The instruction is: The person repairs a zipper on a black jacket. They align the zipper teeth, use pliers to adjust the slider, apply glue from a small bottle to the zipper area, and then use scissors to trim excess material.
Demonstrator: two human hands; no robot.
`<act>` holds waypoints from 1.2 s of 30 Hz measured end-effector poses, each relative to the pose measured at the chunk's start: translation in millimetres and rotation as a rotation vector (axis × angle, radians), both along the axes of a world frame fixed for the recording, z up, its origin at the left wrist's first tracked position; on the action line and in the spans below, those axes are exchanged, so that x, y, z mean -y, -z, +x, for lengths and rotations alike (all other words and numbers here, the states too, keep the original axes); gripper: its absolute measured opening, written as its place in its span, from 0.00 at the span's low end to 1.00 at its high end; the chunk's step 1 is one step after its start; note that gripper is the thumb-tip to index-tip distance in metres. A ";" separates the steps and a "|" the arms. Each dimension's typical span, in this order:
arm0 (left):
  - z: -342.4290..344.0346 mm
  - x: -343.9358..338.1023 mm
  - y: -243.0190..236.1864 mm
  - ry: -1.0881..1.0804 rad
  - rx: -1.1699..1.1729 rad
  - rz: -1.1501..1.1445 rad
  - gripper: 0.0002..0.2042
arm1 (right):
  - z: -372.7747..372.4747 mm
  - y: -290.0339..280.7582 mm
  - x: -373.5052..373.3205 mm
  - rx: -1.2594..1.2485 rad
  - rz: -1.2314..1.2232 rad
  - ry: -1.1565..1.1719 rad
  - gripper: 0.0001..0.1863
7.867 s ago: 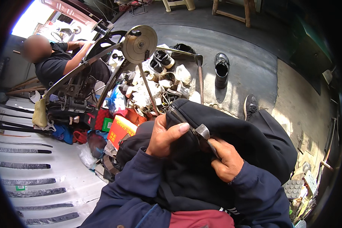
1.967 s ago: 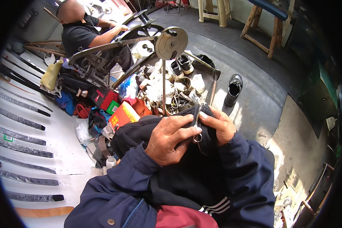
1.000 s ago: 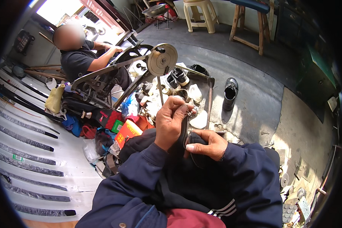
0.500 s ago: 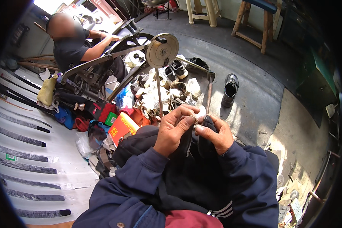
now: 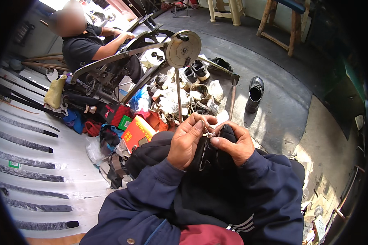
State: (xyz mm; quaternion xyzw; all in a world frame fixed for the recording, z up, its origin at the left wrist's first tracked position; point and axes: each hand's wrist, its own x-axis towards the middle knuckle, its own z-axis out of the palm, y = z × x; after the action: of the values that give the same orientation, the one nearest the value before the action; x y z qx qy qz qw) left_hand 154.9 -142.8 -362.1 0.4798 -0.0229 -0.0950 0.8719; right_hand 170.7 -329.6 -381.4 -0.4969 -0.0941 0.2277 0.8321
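A black garment (image 5: pixel 192 196) with white stripes and a metal zipper (image 5: pixel 203 156) lies across my lap. Its two toothed tapes hang apart below a small shiny metal zipper slider (image 5: pixel 209 134) between my thumbs. My left hand (image 5: pixel 187 140) is closed, fingertips pinched at the top of the zipper, thumb by the slider. My right hand (image 5: pixel 235 143) is closed round the dark zipper edge of the garment, its thumb just under the slider. How the slider sits on the tapes is too small to tell.
A co-worker (image 5: pixel 82 51) sits at a hand-wheel sewing machine (image 5: pixel 183 48), left rear. Piled shoes and bags (image 5: pixel 163 96), a red box (image 5: pixel 137 130), a lone black shoe (image 5: pixel 255 93), a plastic stool (image 5: pixel 225 16), a wooden stool (image 5: pixel 281 34), a green cabinet (image 5: pixel 343 98) and wrapped strips (image 5: pixel 28 171) surround me.
Since a second ago my right hand has risen beside my left, both now meeting at the slider, and the zipper tapes show spread apart. Earlier a metal tool in my right hand is no longer there.
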 end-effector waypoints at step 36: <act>-21.9 -6.8 -22.5 0.070 0.094 0.623 0.15 | -0.7 -4.4 5.5 -0.034 -0.009 0.036 0.13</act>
State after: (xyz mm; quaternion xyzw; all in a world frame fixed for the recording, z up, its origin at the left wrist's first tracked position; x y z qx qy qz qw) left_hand 133.0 -136.1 -339.6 0.7264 -0.0494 -0.1052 0.6774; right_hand 170.0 -335.1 -377.0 -0.4983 -0.0700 0.2214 0.8353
